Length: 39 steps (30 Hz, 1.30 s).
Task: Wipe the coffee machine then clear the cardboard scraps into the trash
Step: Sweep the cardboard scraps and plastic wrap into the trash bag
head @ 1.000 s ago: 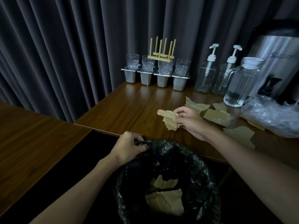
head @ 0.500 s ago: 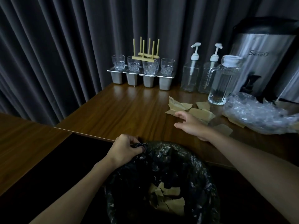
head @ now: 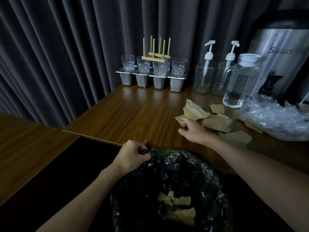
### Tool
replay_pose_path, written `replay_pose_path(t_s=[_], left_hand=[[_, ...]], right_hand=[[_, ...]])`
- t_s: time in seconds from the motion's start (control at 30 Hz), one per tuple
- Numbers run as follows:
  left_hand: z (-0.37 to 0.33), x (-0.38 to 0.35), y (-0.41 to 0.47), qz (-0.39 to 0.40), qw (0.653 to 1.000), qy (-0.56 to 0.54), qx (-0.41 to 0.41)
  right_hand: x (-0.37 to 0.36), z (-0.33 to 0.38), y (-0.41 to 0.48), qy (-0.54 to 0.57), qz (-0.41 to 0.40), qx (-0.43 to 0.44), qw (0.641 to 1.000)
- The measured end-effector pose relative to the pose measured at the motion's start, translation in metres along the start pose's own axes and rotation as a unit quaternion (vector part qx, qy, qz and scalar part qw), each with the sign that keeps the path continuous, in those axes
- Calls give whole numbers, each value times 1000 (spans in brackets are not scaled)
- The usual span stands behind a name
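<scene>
Emptied of its earlier scrap, right hand (head: 192, 131) reaches back, splayed, touching the cardboard scraps (head: 215, 122) toward the bench's (head: 133, 114) front edge; left hand (head: 133, 156) grips the trash bag (head: 184, 164) rim, more scraps inside.

The room is dim, and the whole picture looks dark and a bit grey. Soft light falls on the counter (head: 133, 114), so the wood shines in pale streaks near the back. The steel coffee machine (head: 280, 64) has a bright white glare down its front. The plastic wrap (head: 274, 118) sparkles a little. The trash bag (head: 192, 173) is almost black inside, with tiny glints on its folds. The corners are darkest. The curtain (head: 58, 56) folds lean and bend at the edges, and everything looks slightly soft.
</scene>
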<state>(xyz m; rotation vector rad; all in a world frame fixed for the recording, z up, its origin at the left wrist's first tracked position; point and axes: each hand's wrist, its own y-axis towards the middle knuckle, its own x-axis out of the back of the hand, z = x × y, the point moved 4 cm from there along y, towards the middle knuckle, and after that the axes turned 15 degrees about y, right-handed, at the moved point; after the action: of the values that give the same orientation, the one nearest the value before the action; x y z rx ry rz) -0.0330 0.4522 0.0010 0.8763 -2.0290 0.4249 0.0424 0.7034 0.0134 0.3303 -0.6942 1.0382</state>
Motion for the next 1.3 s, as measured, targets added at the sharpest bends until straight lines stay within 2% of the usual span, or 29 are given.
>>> replay_pose_path(t_s=[0.17, 0.33, 0.5, 0.63, 0.7, 0.83, 0.9, 1.03, 1.13, 1.3], left_hand=[[-1, 1, 2, 3, 1000, -2, -11], [1, -1, 0, 2, 1000, -13, -13], [0, 0, -2, -7, 1000, -7, -21], [3, -3, -4, -7, 1000, 0, -30], [4, -3, -5, -11, 999, 5, -30], [6, -3, -5, -13, 999, 7, -28], [6, -3, -5, -12, 999, 7, -30], [8, -4, -6, -7, 999, -1, -36], [8, -4, -5, -6, 999, -1, -42], [12, -5, -3, -9, 999, 5, -44]], right_hand=[[6, 2, -4, 27, -56, 63, 996], [-1, -8, -9, -40, 5, 12, 999], [-2, -4, -19, 51, 8, 52, 997], [1, -4, -26, 56, -69, 91, 992], [1, -9, -27, 26, -82, 69, 994], [-3, -14, -29, -42, -37, 5, 998], [-2, -13, -29, -19, -37, -3, 999], [-1, -7, -30, 108, -46, -40, 992], [2, -1, -34, 160, -65, -67, 983], [13, 8, -44, 217, -87, -31, 972]])
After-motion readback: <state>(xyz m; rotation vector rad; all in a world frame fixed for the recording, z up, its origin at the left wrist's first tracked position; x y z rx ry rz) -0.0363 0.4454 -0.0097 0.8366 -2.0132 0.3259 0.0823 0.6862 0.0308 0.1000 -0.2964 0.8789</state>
